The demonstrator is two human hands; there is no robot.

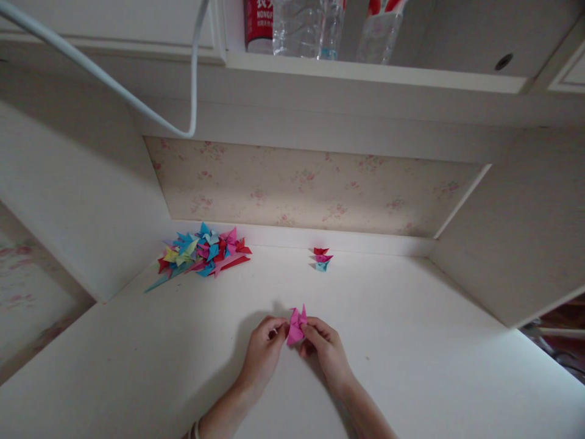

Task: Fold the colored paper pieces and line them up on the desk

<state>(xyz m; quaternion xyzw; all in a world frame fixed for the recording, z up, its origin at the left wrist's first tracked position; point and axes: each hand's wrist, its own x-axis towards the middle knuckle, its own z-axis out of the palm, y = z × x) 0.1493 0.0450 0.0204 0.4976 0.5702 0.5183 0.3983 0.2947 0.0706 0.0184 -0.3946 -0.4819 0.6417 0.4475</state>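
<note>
A small pink folded paper piece [296, 325] is pinched between both of my hands, just above the white desk [411, 353]. My left hand [264, 352] grips its left side with closed fingers. My right hand [322, 347] grips its right side the same way. Both hands sit near the middle of the desk, close to the front.
A pile of several folded paper pieces [203, 253] in red, blue, green and pink lies at the back left. Three small folded pieces [322, 258] sit near the back wall. Bottles [307, 27] stand on the shelf above. A white cable [137, 107] hangs at upper left.
</note>
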